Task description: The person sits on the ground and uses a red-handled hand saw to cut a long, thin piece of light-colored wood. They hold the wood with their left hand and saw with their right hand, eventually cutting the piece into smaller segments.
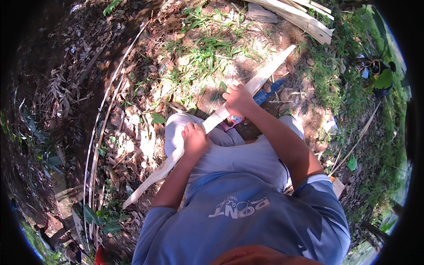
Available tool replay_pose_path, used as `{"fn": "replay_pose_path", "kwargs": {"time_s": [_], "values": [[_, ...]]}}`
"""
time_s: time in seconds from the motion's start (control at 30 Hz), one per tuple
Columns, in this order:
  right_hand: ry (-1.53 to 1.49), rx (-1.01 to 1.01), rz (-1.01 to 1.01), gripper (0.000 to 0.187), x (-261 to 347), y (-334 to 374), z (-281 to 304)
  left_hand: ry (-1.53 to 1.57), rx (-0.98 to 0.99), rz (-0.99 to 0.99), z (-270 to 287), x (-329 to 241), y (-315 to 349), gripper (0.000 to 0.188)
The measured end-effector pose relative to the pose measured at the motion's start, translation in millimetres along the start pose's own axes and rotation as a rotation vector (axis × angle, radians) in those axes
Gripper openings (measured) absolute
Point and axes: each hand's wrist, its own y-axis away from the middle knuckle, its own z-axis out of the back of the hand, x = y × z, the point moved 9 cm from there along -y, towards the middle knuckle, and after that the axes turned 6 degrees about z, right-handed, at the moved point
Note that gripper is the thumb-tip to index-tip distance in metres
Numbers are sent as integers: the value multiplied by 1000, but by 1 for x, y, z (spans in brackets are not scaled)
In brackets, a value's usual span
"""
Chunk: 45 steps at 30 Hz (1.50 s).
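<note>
A long, pale split-wood strip, perhaps bamboo, lies slantwise across my lap from lower left to upper right. My left hand is wrapped round it over my left thigh. Farther up the strip, beyond my knees, my right hand is closed on it too. Below the right hand a handsaw lies on the ground, its blue blade showing to the right. The saw's pink and white handle shows between my legs, partly hidden by the strip and my hand.
A pile of split strips lies at the far right, beside a grey stone. Long thin strips curve along the ground on the left. Grass and dry leaves cover the ground. A thin stick lies to the right.
</note>
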Motion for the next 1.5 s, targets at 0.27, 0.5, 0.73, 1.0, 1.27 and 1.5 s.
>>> {"fn": "replay_pose_path", "kwargs": {"time_s": [0.27, 0.5, 0.73, 1.0, 1.27, 1.5], "values": [[-127, 337, -164, 53, -30, -7, -67, -97, 198, -124, -1, -12, -34, 75], [-18, 93, -145, 40, -39, -19, -63, -56, 147, -40, -48, -29, -63, 50], [-24, -61, -229, 36, -30, 3, -74, -100, 104, -73, -53, -24, -55, 51], [-96, -10, -203, 43, -40, 3, -59, 183, 423, 17, -30, -15, -60, 68], [-159, -177, -164, 34, -14, -3, -10, 178, -13, -169, -3, 3, -46, 57], [-99, -159, -60, 24, -1, -27, -31, -4, 222, 58, -36, 10, -44, 71]]}}
